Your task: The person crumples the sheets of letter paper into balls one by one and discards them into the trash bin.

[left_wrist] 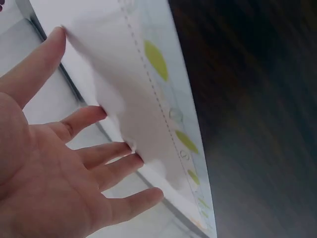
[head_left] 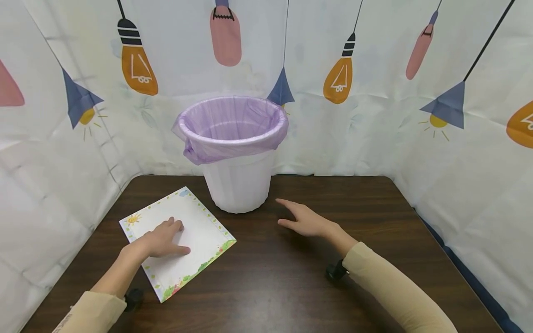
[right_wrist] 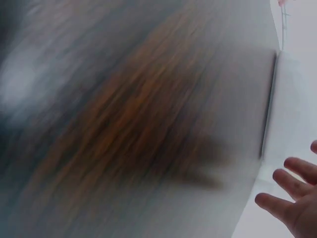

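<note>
A white sheet of paper with a printed border of leaves, a sun and flowers lies at a slant on the left of the table. Over its left half is my left hand, fingers spread; in the left wrist view the fingertips meet or nearly meet the paper. My right hand hovers above the bare wood to the right, fingers extended and holding nothing. Left of it stands a white bin, lined with a purple plastic bag folded over the rim.
The dark brown wooden table has rounded far corners. White cloth printed with lamps and bulbs hangs around its back and sides. Each wrist wears a black device, such as the right one.
</note>
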Available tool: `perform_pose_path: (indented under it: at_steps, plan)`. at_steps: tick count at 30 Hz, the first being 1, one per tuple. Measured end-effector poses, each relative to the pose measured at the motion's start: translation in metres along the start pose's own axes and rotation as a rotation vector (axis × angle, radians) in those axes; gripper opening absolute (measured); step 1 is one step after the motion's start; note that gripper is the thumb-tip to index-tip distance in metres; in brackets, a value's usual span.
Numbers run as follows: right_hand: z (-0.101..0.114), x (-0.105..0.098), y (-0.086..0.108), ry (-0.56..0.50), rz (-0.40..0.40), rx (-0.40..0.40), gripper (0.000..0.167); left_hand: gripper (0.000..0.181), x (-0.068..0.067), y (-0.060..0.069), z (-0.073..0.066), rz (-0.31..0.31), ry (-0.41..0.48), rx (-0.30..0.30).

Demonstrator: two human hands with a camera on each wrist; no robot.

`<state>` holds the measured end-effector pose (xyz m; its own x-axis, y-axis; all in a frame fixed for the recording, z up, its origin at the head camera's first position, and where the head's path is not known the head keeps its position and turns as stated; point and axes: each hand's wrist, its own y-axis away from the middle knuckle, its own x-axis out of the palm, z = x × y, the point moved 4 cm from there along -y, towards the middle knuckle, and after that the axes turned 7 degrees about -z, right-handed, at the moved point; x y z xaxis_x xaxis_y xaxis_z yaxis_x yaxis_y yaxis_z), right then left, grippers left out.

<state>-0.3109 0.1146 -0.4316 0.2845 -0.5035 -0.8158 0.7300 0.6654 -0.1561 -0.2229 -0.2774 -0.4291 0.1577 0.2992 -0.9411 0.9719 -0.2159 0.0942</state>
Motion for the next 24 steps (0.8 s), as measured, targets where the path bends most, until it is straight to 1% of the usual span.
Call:
perform_pose_path:
  at_steps: [3, 6, 10, 14, 17, 21, 22, 24]
  plan:
    - [0.006, 0.006, -0.005, -0.005, 0.016, -0.018, 0.071, 0.064, -0.001, 0.001, -0.006, -0.001, -0.036, -0.001]
    - [0.012, 0.015, -0.01, 0.001, 0.053, -0.028, 0.072, 0.064, 0.003, 0.002, -0.01, -0.006, -0.055, -0.009]
    - [0.02, 0.028, -0.017, 0.013, 0.112, -0.041, 0.072, 0.074, 0.007, 0.004, -0.02, -0.018, -0.096, -0.007]
    - [0.029, 0.042, -0.022, 0.023, 0.166, -0.066, 0.073, 0.087, 0.011, 0.003, -0.03, -0.015, -0.133, -0.006]
    - [0.036, 0.052, -0.025, 0.03, 0.197, -0.082, 0.073, 0.093, 0.02, 0.0, -0.029, -0.041, -0.146, 0.0]
    - [0.043, 0.064, -0.028, 0.04, 0.233, -0.09, 0.073, 0.098, 0.029, -0.004, -0.03, -0.098, -0.145, 0.022]
    - [0.045, 0.066, -0.029, 0.048, 0.243, -0.091, 0.072, 0.099, 0.03, -0.003, -0.032, -0.106, -0.141, 0.025]
    - [0.049, 0.07, -0.032, 0.06, 0.262, -0.087, 0.073, 0.099, 0.03, -0.002, -0.039, -0.1, -0.13, 0.02]
